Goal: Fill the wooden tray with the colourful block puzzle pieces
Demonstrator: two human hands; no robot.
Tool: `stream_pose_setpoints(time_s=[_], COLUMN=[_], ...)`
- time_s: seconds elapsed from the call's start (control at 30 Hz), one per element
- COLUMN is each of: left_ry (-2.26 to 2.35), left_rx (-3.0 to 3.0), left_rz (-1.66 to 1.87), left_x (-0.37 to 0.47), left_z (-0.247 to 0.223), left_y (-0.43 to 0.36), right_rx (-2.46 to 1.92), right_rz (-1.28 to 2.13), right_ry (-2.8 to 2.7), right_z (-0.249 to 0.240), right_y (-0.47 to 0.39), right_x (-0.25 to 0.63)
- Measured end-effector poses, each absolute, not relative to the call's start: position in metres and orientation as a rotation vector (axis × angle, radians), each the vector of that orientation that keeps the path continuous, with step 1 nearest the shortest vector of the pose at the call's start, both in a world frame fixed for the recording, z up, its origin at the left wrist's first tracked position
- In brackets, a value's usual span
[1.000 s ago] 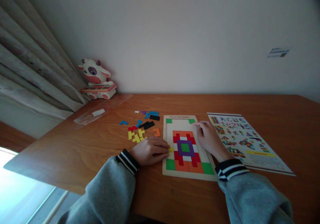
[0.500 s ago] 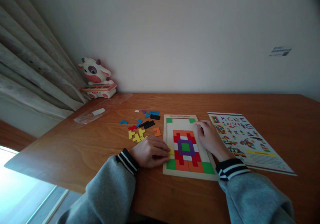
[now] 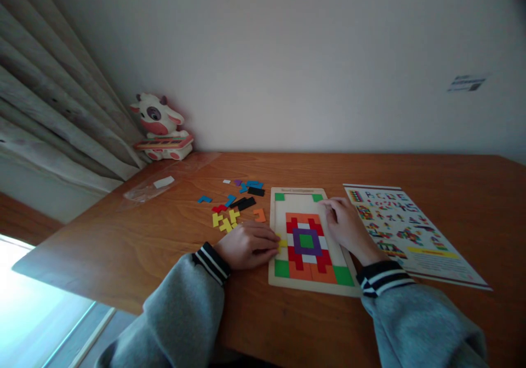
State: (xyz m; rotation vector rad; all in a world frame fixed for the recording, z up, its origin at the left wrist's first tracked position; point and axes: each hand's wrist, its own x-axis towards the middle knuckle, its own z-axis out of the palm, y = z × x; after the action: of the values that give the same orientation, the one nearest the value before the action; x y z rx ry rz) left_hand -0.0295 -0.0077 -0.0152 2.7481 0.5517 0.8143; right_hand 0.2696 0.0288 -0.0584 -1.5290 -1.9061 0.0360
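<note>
- Both hands rest on a wooden puzzle board (image 3: 311, 287) that lies flat on a brown wooden table (image 3: 131, 247).
- Left hand (image 3: 249, 245) lies at the board's left edge, fingers curled and pinched on a small yellow piece (image 3: 282, 243) just inside that edge.
- Right hand (image 3: 348, 227) rests palm down over the board's right side, fingertips near the far right corner; whether it grips anything beneath cannot be told.
- Inside the board sits a partly filled pattern: a green square at the centre, a purple ring around it, then white, red and orange pieces, with green squares in all four corners.
- Bare pale wood shows in the board's far part, between the two far green corners.
- Left of the board, a loose scatter of pieces (image 3: 232, 206) lies on the table: yellow ones nearest the left hand, an orange one just beside the board, then black, red, blue and purple ones farther off.
- Right of the board lies a printed sheet (image 3: 411, 234) of coloured patterns, just beside the right hand.
- Well to the left of the board, a clear plastic bag (image 3: 160, 186) lies flat on the table.
- Beyond the bag, in the corner by the curtain (image 3: 53, 110), stands a cow toy (image 3: 161, 128).
- Grey sleeves with striped cuffs cover both forearms.
</note>
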Motion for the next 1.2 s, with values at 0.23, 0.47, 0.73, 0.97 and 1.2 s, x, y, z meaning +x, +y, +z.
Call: stream_pose_setpoints(time_s=[0.23,0.47,0.73,0.97,1.2], left_ry=[0.550,0.553,0.582,0.749,1.422], left_rx=[2.761,2.752,2.748,2.790,2.588], left_rz=[0.831,0.854,0.821,0.891,1.213], left_x=[-0.027,-0.026,-0.028,-0.031,-0.055], left_z=[-0.011,-0.011,-0.012,-0.013,-0.009], left_y=[-0.009,-0.010,-0.010,-0.008,0.014], right_rx=[-1.528,-1.510,-1.513,-1.503,-1.503], right_rz=[0.042,0.049,0.052,0.040,0.058], right_ry=[-1.904,-1.896,-1.892,-1.891,-1.895], right_z=[-0.057,-0.057,-0.061,-0.062,-0.061], right_y=[0.029,0.028,0.030,0.032,0.031], right_x=[0.270,0.269,0.270,0.271,0.271])
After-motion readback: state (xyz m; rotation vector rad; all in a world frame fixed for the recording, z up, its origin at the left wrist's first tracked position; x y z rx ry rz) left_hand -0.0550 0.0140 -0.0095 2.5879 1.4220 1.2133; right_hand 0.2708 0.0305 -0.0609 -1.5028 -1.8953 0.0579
